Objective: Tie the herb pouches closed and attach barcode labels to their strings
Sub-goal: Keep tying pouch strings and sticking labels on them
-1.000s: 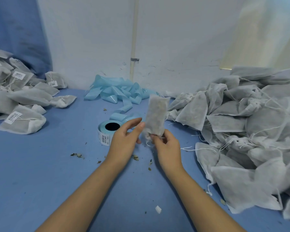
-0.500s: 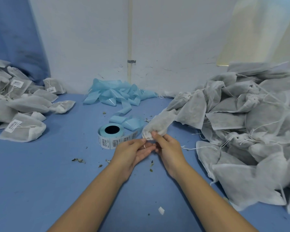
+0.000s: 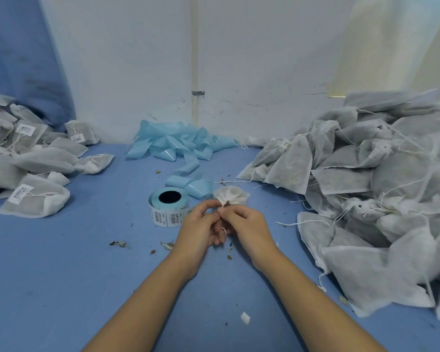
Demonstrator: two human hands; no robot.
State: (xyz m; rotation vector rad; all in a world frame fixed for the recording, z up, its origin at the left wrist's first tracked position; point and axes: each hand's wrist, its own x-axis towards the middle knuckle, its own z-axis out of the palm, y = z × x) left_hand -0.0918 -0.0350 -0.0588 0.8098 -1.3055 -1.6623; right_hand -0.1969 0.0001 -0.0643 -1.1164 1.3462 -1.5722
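A white herb pouch lies at the table's middle with its gathered mouth toward me. My left hand and my right hand meet just in front of it, each pinching the pouch's white string, which loops between my fingers. A roll of barcode labels on blue backing stands just left of my hands.
A big heap of unlabelled pouches fills the right side. Labelled pouches pile up at the left. Spent blue backing tape is bunched at the back by the wall. Herb crumbs dot the blue table.
The pouch went from upright in my hands to lying down with its mouth drawn shut. Both hands closed in on its string.
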